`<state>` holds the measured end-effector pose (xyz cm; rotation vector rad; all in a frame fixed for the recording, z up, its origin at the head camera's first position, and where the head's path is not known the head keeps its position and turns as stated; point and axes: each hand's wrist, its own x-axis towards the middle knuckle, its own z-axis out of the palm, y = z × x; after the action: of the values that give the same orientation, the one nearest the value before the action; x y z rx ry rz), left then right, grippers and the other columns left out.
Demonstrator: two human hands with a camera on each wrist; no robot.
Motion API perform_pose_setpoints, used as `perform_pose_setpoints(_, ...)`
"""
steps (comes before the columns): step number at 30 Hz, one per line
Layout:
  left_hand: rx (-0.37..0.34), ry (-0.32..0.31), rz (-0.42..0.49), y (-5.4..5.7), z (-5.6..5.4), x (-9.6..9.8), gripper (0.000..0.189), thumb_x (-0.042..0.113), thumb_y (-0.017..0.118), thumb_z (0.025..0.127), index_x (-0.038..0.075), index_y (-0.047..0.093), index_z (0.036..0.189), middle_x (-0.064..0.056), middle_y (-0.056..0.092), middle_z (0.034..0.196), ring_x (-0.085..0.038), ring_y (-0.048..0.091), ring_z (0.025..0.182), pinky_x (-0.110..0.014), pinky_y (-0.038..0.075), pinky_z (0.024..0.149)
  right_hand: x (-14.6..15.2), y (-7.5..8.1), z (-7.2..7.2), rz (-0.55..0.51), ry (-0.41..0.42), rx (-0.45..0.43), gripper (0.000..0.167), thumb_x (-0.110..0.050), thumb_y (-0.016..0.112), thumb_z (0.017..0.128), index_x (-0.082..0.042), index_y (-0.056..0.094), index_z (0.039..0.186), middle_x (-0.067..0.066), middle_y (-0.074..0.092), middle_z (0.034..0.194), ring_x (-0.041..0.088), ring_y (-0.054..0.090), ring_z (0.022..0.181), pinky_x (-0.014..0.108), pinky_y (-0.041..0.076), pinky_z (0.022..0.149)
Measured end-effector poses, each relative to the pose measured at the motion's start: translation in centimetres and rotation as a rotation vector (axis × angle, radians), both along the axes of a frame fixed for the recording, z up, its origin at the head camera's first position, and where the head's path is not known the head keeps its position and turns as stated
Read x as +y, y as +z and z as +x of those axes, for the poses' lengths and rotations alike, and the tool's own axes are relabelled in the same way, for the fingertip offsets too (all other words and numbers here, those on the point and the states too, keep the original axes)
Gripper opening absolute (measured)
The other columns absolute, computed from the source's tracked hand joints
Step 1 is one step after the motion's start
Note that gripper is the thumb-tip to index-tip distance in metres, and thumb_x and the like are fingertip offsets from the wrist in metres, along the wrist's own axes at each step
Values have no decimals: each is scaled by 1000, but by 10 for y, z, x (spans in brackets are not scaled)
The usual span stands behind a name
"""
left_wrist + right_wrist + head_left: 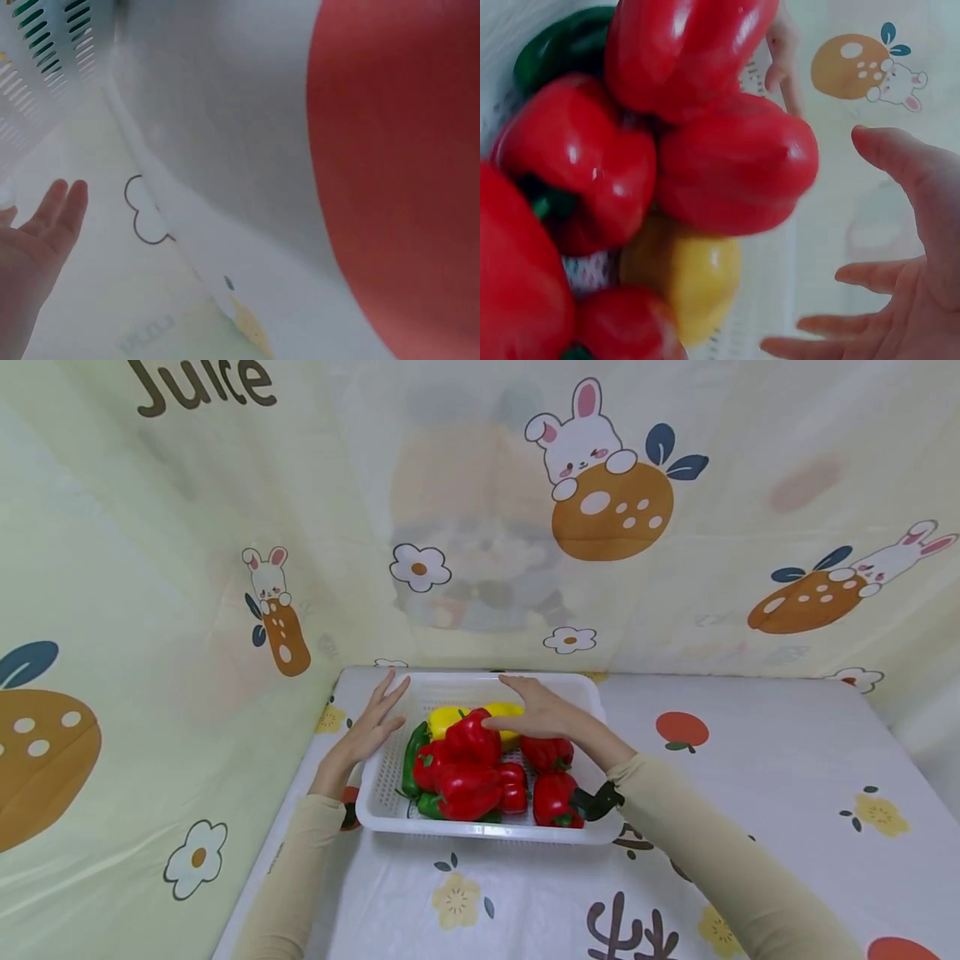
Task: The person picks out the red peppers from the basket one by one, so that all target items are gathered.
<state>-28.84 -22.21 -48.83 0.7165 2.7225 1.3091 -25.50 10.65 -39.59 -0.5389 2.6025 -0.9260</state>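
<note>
A white plastic basket (pixel 491 832) holds several red bell peppers (pixel 468 789), yellow peppers (pixel 444 722) and green peppers (pixel 412 762). My left hand (pixel 366 732) is at the basket's left rim, fingers spread and extended; contact with the rim cannot be made out. In the left wrist view this hand (pixel 37 251) appears beside the slotted basket wall (pixel 64 45). Above the back right part of the basket hovers my right hand (pixel 543 712), fingers stretched out and gripping nothing. The right wrist view shows this hand (pixel 907 262) apart from a red pepper (pixel 739 165) and a yellow pepper (pixel 682 274).
A patterned white cloth (pixel 735 760) covers the table under the basket. Printed curtains (pixel 480 510) rise right behind the table and along its left side. A dark strap (pixel 596 802) at my right wrist overlaps the basket's right front corner.
</note>
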Motion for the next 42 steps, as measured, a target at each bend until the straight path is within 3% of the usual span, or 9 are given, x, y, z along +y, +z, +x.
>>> perform_pose_setpoints(6, -38, -39, 90, 0, 0, 0, 64, 0, 47, 97, 4, 23, 156, -17, -6, 164, -40, -4, 149, -69, 3, 111, -16, -4, -1, -73, 12, -139, 88, -47, 69, 85, -9, 30, 154, 21, 38, 152, 38, 38, 136, 56, 41, 103)
perform_pose_setpoints(13, -97, -52, 143, 32, 21, 8, 62, -7, 45, 92, -7, 24, 151, -27, -5, 161, -46, -4, 147, -70, 2, 110, -32, -10, -5, -67, -14, -132, 84, -42, 74, 83, -6, 37, 150, 20, 48, 144, 34, 50, 126, 48, 49, 96)
perform_pose_setpoints(28, -95, -53, 216, 31, 20, 10, 63, -13, 44, 87, -11, 27, 148, -26, -4, 162, -44, -4, 148, -67, 1, 112, -40, -13, -4, -63, -61, -46, 80, -39, 78, 80, -6, 45, 145, 20, 55, 133, 32, 55, 116, 42, 52, 89)
perform_pose_setpoints(42, -87, -63, 254, 28, 21, 10, 65, -16, 44, 84, -12, 29, 147, -27, -3, 161, -45, -4, 147, -67, 3, 112, -4, 6, -4, -178, -113, 27, 79, -33, 78, 80, -5, 44, 145, 18, 55, 133, 33, 53, 117, 43, 55, 86)
